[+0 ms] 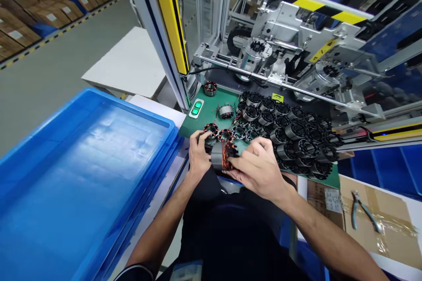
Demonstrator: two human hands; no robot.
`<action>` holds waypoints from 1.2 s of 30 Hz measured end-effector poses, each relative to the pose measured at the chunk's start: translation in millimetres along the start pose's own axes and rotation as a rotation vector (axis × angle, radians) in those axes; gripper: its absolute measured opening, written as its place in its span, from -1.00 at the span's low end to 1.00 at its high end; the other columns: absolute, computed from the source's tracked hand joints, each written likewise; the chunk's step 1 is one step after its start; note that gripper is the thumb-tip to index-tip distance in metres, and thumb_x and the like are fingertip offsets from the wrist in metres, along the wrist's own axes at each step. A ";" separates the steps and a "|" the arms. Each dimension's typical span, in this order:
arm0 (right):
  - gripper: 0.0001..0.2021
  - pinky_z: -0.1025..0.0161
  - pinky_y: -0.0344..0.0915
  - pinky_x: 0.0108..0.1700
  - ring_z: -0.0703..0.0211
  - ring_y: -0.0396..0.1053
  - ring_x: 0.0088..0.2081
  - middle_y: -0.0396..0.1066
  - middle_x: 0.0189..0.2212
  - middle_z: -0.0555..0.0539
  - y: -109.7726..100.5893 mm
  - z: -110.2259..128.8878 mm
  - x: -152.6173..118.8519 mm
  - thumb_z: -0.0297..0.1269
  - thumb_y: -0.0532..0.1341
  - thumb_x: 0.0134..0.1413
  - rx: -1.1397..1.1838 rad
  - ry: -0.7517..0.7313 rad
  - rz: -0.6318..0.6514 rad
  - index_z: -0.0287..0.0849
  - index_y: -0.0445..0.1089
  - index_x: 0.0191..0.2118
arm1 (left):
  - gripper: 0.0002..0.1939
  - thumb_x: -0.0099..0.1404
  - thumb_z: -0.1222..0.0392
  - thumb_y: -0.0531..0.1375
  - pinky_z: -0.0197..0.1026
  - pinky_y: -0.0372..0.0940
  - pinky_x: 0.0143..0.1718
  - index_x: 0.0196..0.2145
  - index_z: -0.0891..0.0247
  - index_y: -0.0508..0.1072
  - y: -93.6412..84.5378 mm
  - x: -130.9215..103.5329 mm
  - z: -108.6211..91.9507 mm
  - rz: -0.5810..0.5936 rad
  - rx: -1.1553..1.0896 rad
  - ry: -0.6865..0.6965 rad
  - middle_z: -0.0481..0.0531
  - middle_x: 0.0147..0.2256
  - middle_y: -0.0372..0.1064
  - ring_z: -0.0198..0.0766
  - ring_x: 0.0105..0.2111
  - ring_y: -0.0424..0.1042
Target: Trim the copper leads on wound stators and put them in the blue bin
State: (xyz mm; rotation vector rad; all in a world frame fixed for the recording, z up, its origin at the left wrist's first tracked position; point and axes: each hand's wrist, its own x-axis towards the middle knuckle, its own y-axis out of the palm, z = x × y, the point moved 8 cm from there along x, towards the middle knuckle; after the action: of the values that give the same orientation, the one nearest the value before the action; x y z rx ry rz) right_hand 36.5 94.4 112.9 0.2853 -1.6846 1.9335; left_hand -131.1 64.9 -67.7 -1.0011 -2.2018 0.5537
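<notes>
Between my two hands is a motor stator with a grey metal body and copper windings [217, 156], held on its side near the front edge of the green mat [188, 126]. My left hand [199, 154] grips its left end, fingers bent over it. On the other side my right hand [259, 164] has its fingers curled at the copper windings and black end. Just beyond lie two stators with copper windings [211, 130], and another stator on its side [226, 111]. Many black and grey stators [296, 130] are piled to the right.
Stacked blue trays [82, 175] fill the left side. A machine with metal rails [257, 72] stands behind the mat, beside a yellow-striped post [171, 17]. Pliers [362, 213] lie on cardboard at the right. A green-lit switch [196, 108] sits at the mat's left.
</notes>
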 end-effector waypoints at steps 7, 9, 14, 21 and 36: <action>-0.93 0.04 0.19 0.07 0.10 0.22 -0.22 0.35 -0.39 0.02 -45.3 13.5 -57.8 -0.35 0.25 0.40 0.062 0.026 0.292 -0.16 0.49 -0.09 | -0.06 0.10 -0.12 0.55 0.25 0.31 0.35 0.31 0.12 0.27 -43.4 -17.8 -65.4 0.224 -0.145 0.128 0.29 0.29 0.21 0.18 0.31 0.30; -0.91 0.03 0.19 0.05 0.09 0.23 -0.21 0.36 -0.37 0.01 -49.7 18.1 -64.0 -0.38 0.22 0.41 0.034 -0.009 0.389 -0.17 0.48 -0.09 | -0.01 0.09 -0.11 0.56 0.10 0.46 0.22 0.35 0.09 0.23 -38.1 -38.6 -102.7 0.540 -0.410 0.123 0.24 0.24 0.28 0.07 0.22 0.43; -0.80 0.00 0.24 0.00 0.09 0.29 -0.20 0.42 -0.28 -0.06 -53.6 29.9 -68.1 -0.48 0.13 0.43 0.007 -0.113 0.425 -0.18 0.50 -0.17 | -0.11 0.18 0.08 0.52 0.09 0.44 0.28 0.35 0.04 0.22 -37.2 -67.1 -168.2 0.667 -0.498 0.103 0.16 0.21 0.38 0.00 0.21 0.46; -0.29 -0.12 0.38 0.22 -0.15 0.34 0.25 0.34 0.27 -0.23 -87.0 -0.4 -94.7 -0.06 0.35 0.33 0.394 0.359 0.190 -0.02 0.16 0.48 | -0.37 0.25 -0.13 0.47 0.03 0.55 -0.08 0.12 0.07 0.32 -37.6 -58.3 -180.2 0.531 -0.679 0.042 0.06 -0.06 0.47 -0.09 -0.12 0.61; -0.69 0.22 0.52 -0.10 0.15 0.54 -0.17 0.57 -0.14 -0.13 -87.6 7.3 -121.3 -0.39 0.35 0.33 0.546 0.466 0.012 -0.17 0.49 0.15 | -0.37 0.14 -0.02 0.52 0.01 0.51 0.02 0.10 0.17 0.46 -27.0 -50.4 -192.1 0.608 -0.719 0.039 0.08 -0.02 0.48 -0.11 -0.08 0.52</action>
State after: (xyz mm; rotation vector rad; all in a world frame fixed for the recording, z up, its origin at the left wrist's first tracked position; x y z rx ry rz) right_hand 181.6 60.3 127.6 0.0147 -0.8532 2.2266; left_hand 16.0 29.5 63.8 -2.0628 -2.0658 -0.0434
